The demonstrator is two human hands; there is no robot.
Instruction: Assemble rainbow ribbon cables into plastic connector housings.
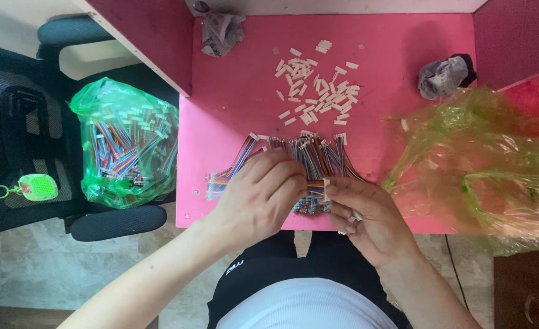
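Note:
A fan of multicoloured ribbon cables [309, 155] with white end plugs lies at the near edge of the pink table [239, 97]. My left hand [263, 195] rests over the cables and pinches one short cable between its fingertips. My right hand [367, 216] meets it from the right, holding a small white connector [326, 183] at the cable's end, with another white piece tucked in its fingers. Farther back on the table lies a loose scatter of several white connector housings [321, 91].
A green plastic bag [129, 143] full of coloured cables sits on a black chair at the left. An empty crumpled green bag [483, 164] covers the table's right side. Two crumpled paper wads [221, 33] [443, 76] lie at the back. Dark red walls flank the table.

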